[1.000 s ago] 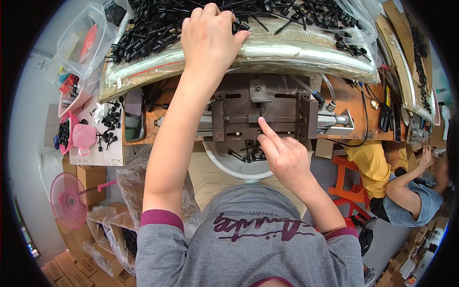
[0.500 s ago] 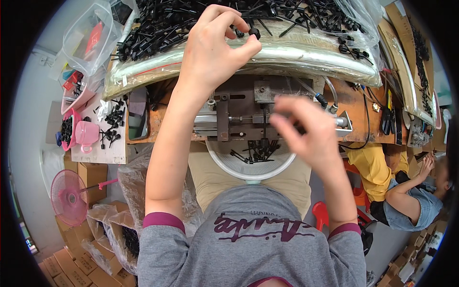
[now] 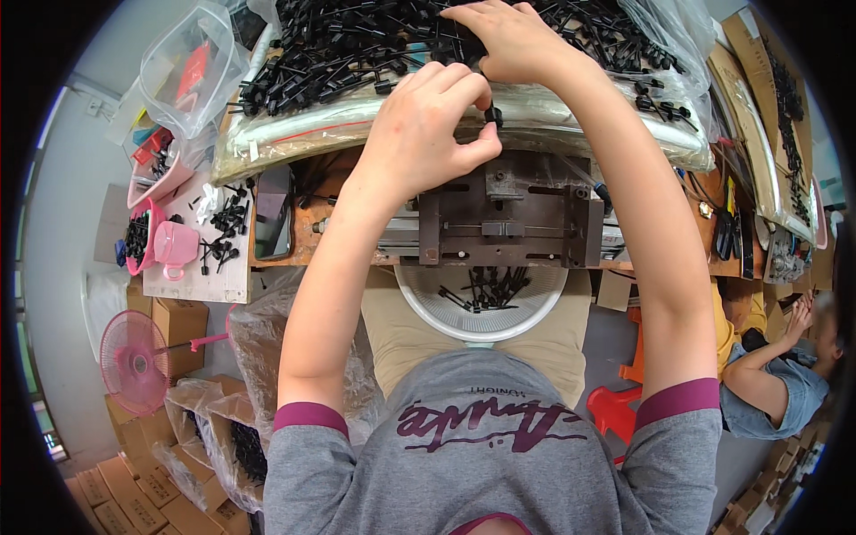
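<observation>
My left hand [image 3: 419, 129] is above the near edge of the padded tray, its thumb and forefinger closed on a small black plastic part with a round head [image 3: 494, 116]. Beyond it, my right hand [image 3: 522, 43] reaches into a heap of black stemmed parts [image 3: 334, 53], thumb and forefinger apart. Nothing shows in its grasp, though some fingertips are lost among the parts. Below both hands sits a brown metal fixture [image 3: 508, 248] with a small grey block at its centre. On my lap, a white basket [image 3: 481, 330] holds several of the black parts.
The plastic-wrapped tray edge [image 3: 303, 134] runs across the bench. A phone [image 3: 274, 209], a pink cup [image 3: 176, 242] and loose parts lie at left, with a pink fan [image 3: 134, 361] below. Pliers [image 3: 728, 223] lie right. Another person [image 3: 776, 383] sits at far right.
My right hand has moved from the fixture up to the heap. The dark stem seen in the fixture is gone from it. My left hand still pinches a black part, slightly lower and farther right.
</observation>
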Demonstrator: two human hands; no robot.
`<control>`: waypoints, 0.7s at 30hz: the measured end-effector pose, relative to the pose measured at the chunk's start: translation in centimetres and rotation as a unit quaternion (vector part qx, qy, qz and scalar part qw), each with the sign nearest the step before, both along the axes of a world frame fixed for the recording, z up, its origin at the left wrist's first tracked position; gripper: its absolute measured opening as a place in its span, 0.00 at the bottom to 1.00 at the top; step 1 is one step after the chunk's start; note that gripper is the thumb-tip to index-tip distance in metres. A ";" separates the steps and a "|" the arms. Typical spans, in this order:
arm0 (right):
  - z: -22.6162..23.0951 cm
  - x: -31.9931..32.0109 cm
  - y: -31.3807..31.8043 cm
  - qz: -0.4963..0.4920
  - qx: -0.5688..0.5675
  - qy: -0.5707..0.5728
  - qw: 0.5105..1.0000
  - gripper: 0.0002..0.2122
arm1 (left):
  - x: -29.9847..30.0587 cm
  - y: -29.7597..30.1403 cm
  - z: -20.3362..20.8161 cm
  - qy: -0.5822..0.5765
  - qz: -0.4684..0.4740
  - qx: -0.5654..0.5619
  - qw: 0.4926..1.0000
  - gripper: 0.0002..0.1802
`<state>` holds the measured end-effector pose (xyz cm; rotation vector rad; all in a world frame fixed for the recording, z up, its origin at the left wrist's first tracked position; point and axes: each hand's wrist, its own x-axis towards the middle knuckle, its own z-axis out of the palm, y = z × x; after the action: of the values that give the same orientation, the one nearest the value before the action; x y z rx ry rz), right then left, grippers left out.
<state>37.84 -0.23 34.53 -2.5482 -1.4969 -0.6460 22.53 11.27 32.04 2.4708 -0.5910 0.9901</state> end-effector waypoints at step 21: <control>2.3 -1.9 -4.0 0.128 0.115 0.038 0.984 0.13 | -3.7 -1.5 1.7 0.049 0.015 -0.158 0.986 0.13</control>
<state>35.92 -4.22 36.84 -2.1413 -1.5847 -0.6347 18.86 9.80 33.77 2.2354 -0.3361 0.8910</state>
